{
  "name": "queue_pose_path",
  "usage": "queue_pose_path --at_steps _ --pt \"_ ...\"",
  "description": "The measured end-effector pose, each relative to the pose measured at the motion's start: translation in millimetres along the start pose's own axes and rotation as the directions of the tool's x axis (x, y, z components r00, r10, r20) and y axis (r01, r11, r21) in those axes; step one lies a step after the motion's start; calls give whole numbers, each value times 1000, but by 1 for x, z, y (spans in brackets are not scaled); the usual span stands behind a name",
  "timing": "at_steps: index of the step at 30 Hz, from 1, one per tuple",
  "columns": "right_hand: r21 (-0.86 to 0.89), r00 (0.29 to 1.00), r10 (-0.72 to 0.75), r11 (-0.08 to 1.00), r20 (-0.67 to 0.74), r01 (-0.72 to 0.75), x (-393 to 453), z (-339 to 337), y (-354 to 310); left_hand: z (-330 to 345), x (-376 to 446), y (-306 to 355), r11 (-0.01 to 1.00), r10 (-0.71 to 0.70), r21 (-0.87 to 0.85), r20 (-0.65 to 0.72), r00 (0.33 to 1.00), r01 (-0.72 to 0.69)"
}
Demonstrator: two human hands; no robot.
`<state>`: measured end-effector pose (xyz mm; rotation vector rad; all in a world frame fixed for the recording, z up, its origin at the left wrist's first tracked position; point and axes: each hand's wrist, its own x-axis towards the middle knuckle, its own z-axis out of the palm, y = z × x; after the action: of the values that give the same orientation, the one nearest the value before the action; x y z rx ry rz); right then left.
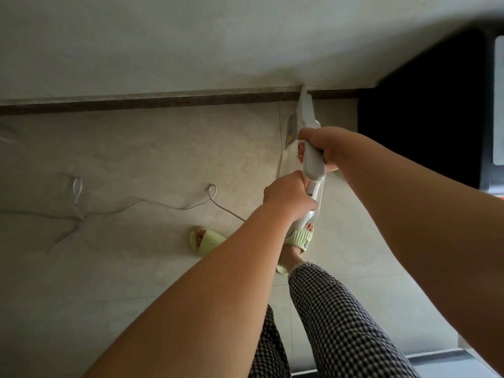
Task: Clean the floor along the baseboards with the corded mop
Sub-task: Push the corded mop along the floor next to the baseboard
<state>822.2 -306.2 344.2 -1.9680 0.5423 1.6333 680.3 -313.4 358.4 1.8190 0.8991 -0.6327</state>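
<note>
A white corded mop (307, 120) runs from my hands down toward the dark baseboard (163, 102) at the foot of the pale wall. My right hand (323, 147) grips the upper part of its grey handle (313, 163). My left hand (289, 196) grips the handle just below, near a small switch. The mop's tip meets the wall line around the baseboard; its head is hidden behind the body and my hands. Its thin white cord (174, 205) trails left across the tiled floor in loose loops.
My feet in pale green slippers (207, 241) stand on the beige tiles just behind the mop. A dark cabinet or appliance (425, 113) fills the right side next to the wall. A darker floor strip (447, 361) lies at the lower right.
</note>
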Motion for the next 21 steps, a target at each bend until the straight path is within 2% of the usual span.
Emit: queue_pose_path --at_steps 21 --pt "-26 1000 -11 1000 23 11 -10 14 0 -7 -8 -9 1000 -1 -26 -15 1000 1"
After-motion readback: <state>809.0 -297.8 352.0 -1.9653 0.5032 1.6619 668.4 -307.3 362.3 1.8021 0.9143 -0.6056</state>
